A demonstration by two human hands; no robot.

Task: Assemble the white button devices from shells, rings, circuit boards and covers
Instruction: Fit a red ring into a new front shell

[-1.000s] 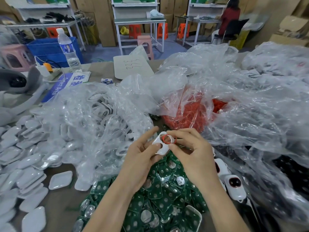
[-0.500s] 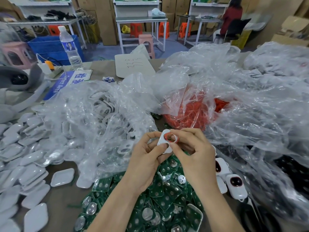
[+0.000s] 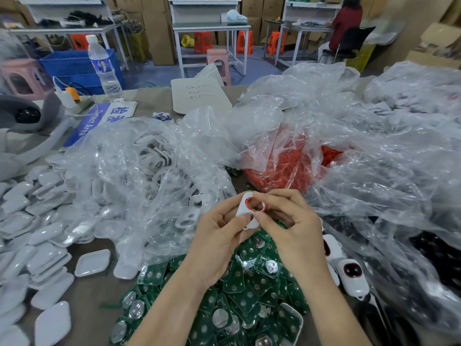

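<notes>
Left hand, right hand pinch one white plastic shell above near green circuit-board pile; red ring at its hole, seemingly half-seated. Board and cover steps remain. Finished white devices near-right.

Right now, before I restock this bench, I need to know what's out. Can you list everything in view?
white shell: one, white, held above the boards
red ring: one, red, at the shell's hole
circuit boards: a pile, uncounted, green, near edge under the hands
covers: many, white, loose on the left
bag of shells: one, clear, left of centre
bag of rings: one, clear with red contents, behind the hands
finished devices: at least two, white with dark centres, right of the boards
water bottle: one, clear, far left
sign: one, blue, far left
left hand: grips the shell
right hand: pinches the ring
</notes>
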